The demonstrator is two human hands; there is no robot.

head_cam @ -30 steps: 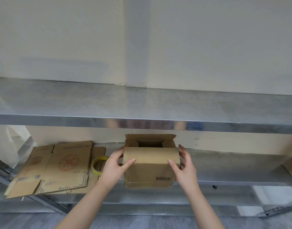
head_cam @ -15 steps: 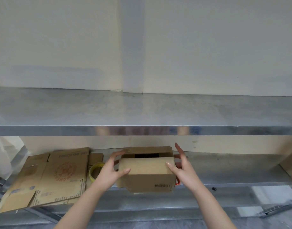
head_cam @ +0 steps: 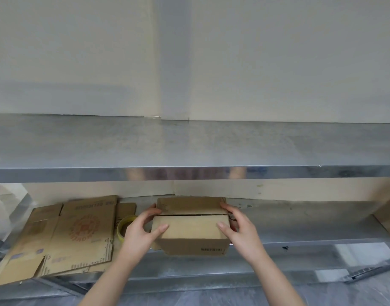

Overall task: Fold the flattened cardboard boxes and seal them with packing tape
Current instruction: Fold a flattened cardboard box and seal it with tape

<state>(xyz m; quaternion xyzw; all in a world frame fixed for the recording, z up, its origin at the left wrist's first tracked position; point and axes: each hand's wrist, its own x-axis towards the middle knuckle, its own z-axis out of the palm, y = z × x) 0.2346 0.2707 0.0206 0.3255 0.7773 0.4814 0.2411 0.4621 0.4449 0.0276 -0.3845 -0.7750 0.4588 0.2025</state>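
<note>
- Brown cardboard box (head_cam: 190, 233) is sitting at the front edge of the lower metal shelf (head_cam: 300, 226), its two top flaps lying folded down with a thin seam between them.
- Left hand (head_cam: 140, 234) is pressing on the box's left end, thumb spread away from the fingers: thumb on the near flap, fingers reaching onto the far flap.
- Right hand (head_cam: 241, 230) is doing likewise at the right end, thumb and fingers spread across both flaps.
- Yellowish tape roll (head_cam: 123, 226) is standing just left of the box, partly behind the left hand.
- Flattened boxes (head_cam: 64, 237) are lying stacked further left.
</note>
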